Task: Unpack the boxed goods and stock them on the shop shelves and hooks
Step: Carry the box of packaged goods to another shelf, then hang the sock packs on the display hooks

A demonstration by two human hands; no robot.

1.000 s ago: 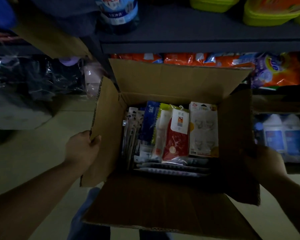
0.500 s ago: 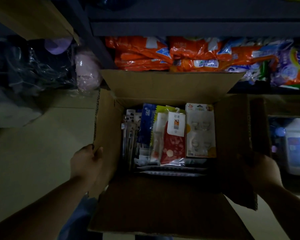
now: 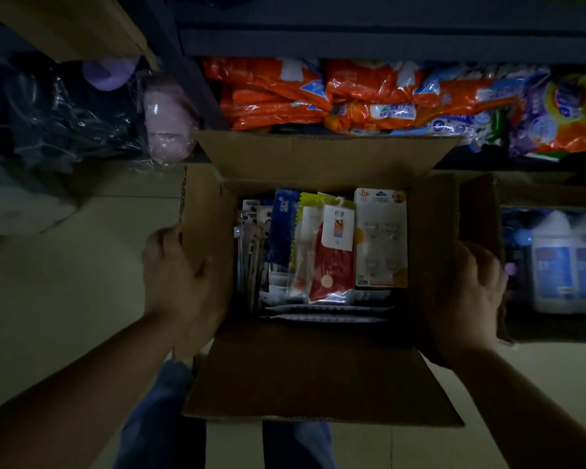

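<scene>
1. The left flap of the open cardboard box is being held by the left hand, its fingers curled over the flap's outer edge and its thumb lying on the inner face.
2. The right flap is being gripped by the right hand, with the fingers wrapped over the flap's far edge; in the dim light their tips cannot be made out.
3. The box is being kept between the two hands, just in front of the shelving, with all four flaps folded outward and the near flap spread above the person's blue trousers.
4. Packaged goods are being shown standing upright in the box: a card of clear adhesive hooks at the right, a red item in a clear bag touching it on the left, then a yellow-green edged packet, a blue packet and a row of white hanging cards against the left wall.
5. Flat, silvery packets are being seen lying along the near wall; what they are cannot be told.
6. Orange detergent bags are being displayed on the dark shelf beyond the box, with a purple and orange bag at their right.
7. White bottles with blue labels are being kept low at the right, beside the right hand.
8. Plastic-wrapped goods are being stored at the left, above the pale floor.
</scene>
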